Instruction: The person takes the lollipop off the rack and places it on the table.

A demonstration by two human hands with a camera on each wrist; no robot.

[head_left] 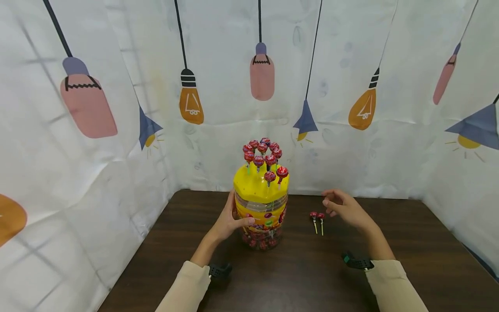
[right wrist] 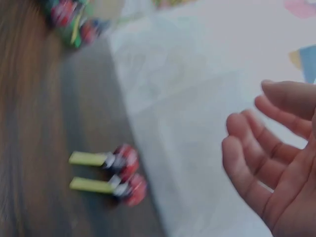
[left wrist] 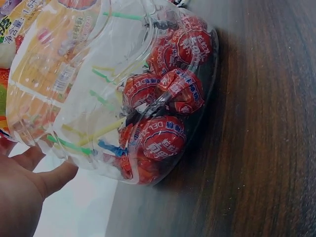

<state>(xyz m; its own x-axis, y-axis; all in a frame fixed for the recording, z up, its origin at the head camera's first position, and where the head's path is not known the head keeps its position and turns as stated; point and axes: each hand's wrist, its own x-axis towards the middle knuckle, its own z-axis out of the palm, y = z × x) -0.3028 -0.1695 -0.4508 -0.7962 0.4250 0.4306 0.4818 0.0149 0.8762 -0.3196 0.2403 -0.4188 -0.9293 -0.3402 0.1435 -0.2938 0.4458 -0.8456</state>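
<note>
A clear plastic candy jar [head_left: 269,221] with a yellow lid [head_left: 253,190] stands upright on the table. Several red-wrapped lollipops [head_left: 270,160] stick up from the lid, heads on top. My left hand [head_left: 226,223] grips the jar's left side, its thumb across the front label. Through the clear base in the left wrist view show more red lollipops [left wrist: 163,138] with green and yellow sticks. Two lollipops [right wrist: 126,163] lie side by side on the table, right of the jar. Just beyond them hovers my right hand [right wrist: 286,173], empty, its fingers loosely bent.
The dark wood table [head_left: 296,277] ends at a white cloth backdrop [head_left: 226,164] printed with hanging lamps, which also rises along both sides. The jar stands near the table's back edge. Dark wrist bands [head_left: 356,262] sit at both sleeves.
</note>
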